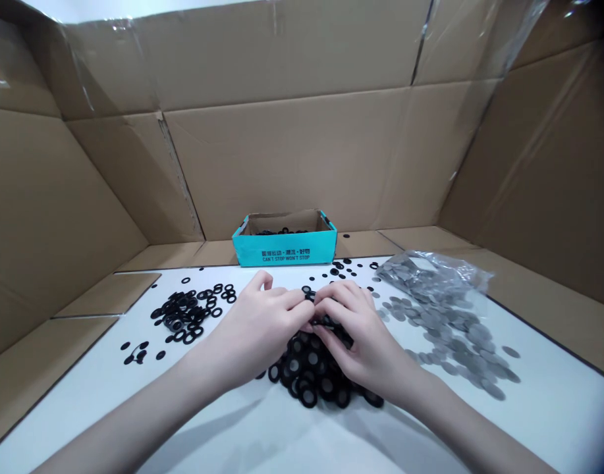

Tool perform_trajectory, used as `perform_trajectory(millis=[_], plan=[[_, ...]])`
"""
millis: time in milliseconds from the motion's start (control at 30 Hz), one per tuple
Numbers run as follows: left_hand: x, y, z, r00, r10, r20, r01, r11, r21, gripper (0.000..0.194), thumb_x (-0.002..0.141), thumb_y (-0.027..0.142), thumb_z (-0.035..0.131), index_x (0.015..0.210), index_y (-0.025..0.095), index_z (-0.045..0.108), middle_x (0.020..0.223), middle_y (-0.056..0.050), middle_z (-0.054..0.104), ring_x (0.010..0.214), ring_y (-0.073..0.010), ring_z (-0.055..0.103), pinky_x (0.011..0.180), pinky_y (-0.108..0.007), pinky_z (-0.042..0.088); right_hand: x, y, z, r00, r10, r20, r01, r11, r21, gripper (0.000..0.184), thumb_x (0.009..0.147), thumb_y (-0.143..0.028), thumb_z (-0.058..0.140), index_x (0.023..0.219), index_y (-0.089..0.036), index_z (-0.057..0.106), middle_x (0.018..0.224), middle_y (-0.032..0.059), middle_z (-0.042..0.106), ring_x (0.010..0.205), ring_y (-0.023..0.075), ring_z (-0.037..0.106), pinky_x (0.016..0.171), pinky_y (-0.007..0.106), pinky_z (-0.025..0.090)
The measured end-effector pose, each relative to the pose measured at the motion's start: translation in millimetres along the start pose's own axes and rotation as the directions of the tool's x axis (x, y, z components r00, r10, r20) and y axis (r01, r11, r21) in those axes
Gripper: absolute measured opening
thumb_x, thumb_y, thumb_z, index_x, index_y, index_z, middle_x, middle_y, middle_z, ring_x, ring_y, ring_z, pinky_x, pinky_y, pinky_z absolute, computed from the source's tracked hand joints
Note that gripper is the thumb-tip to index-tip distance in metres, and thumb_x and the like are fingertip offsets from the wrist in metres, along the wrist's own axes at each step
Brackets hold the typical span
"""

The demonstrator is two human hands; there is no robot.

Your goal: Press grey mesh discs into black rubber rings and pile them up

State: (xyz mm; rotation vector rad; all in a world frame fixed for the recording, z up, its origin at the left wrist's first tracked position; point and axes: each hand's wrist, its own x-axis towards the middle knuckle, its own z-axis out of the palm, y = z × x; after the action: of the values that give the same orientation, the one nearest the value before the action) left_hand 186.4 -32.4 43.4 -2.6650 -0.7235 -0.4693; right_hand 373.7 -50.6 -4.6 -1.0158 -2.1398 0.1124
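My left hand (265,319) and my right hand (354,329) meet over a heap of black rings with grey discs in their middles (311,368). The fingertips of both hands pinch together at a small black ring (323,322), which my fingers partly cover. My left index finger is bent and raised, while its thumb side presses toward the right fingertips. On the left lies a pile of open black rings (183,313). To the right, loose grey mesh-like discs (454,336) are spread over the white table (222,428).
A turquoise box (284,249) holding black pieces stands at the back. A clear plastic bag (430,273) of grey discs lies at the right rear. Small black discs (138,355) are scattered at left and behind my hands. Cardboard walls (292,158) enclose the table.
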Motion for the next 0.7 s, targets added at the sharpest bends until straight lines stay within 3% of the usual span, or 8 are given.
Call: perform_trajectory(millis=[67,167,233,300,333,433,567,700], plan=[[2,-7,-2.0,0.998,-0.054,0.018,0.055,0.996,-0.068,0.021,0.097,0.013,0.04,0.081,0.016,0.054,0.074,0.002,0.064,0.06,-0.0114,0.05,0.078,-0.034,0.032,0,4,0,0.998,0.037,0.058,-0.037,0.999,-0.008,0.014,0.086,-0.008,0.05,0.085,-0.022,0.053,0.091,0.0057,0.062,0.09,0.0229,0.052,0.077,0.039,0.036],[1,-34,-5.5,0.964,-0.241,0.108,0.25,0.965,-0.081,0.023,0.098,0.034,0.046,0.084,0.018,0.057,0.08,0.002,0.069,0.065,-0.013,0.056,0.08,-0.034,0.034,1,11,-3,0.988,0.11,0.11,-0.11,0.994,-0.011,0.013,0.087,-0.01,0.051,0.084,-0.022,0.055,0.085,0.0035,0.065,0.085,0.0217,0.055,0.076,0.038,0.034],[-4,-61,-4.6,0.872,-0.433,0.229,0.439,0.898,0.029,0.026,0.097,0.041,0.046,0.087,0.02,0.059,0.083,0.001,0.071,0.072,-0.0163,0.061,0.081,-0.034,0.035,2,15,-5,0.977,0.176,0.12,-0.176,0.984,-0.011,0.011,0.086,-0.013,0.055,0.087,-0.023,0.057,0.083,0.0026,0.066,0.084,0.0217,0.056,0.078,0.039,0.034],[-14,-91,0.9,0.676,-0.612,0.412,0.581,0.786,0.214,0.025,0.096,0.041,0.044,0.095,0.024,0.061,0.094,-0.001,0.072,0.086,-0.021,0.064,0.078,-0.033,0.038,2,19,-6,0.964,0.235,0.122,-0.235,0.972,-0.019,0.012,0.085,-0.013,0.058,0.09,-0.024,0.057,0.081,0.0016,0.065,0.083,0.0215,0.056,0.08,0.04,0.034],[-20,-105,5.4,0.608,-0.655,0.449,0.611,0.747,0.262,0.025,0.094,0.04,0.046,0.096,0.023,0.063,0.098,-0.004,0.072,0.091,-0.0243,0.065,0.076,-0.033,0.04,2,21,-6,0.96,0.25,0.127,-0.248,0.968,-0.029,0.011,0.085,-0.014,0.058,0.089,-0.024,0.058,0.081,0.0014,0.065,0.083,0.0216,0.056,0.08,0.04,0.034],[-40,-137,23.4,0.458,-0.723,0.517,0.659,0.667,0.349,0.026,0.088,0.04,0.056,0.096,0.017,0.067,0.102,-0.012,0.071,0.096,-0.0314,0.065,0.075,-0.036,0.045,1,25,-2,0.961,0.238,0.143,-0.228,0.97,-0.086,0.009,0.086,-0.015,0.058,0.081,-0.024,0.059,0.083,0.0022,0.066,0.086,0.0233,0.056,0.078,0.041,0.034],[-58,-156,45.6,0.336,-0.733,0.591,0.67,0.627,0.397,0.028,0.091,0.036,0.059,0.109,0.015,0.063,0.113,-0.01,0.064,0.102,-0.0241,0.062,0.086,-0.042,0.051,-1,33,3,0.968,0.223,0.113,-0.203,0.966,-0.163,0.01,0.087,-0.019,0.059,0.086,-0.025,0.067,0.091,0.0059,0.066,0.093,0.0262,0.056,0.078,0.042,0.036],[-65,-163,55.6,0.315,-0.729,0.608,0.674,0.623,0.397,0.03,0.093,0.032,0.058,0.117,0.015,0.059,0.119,-0.01,0.06,0.105,-0.0225,0.061,0.089,-0.043,0.052,1,39,-6,0.972,0.223,0.067,-0.208,0.962,-0.178,0.015,0.09,-0.029,0.056,0.095,-0.026,0.069,0.097,0.0083,0.067,0.094,0.0266,0.056,0.081,0.045,0.038]])
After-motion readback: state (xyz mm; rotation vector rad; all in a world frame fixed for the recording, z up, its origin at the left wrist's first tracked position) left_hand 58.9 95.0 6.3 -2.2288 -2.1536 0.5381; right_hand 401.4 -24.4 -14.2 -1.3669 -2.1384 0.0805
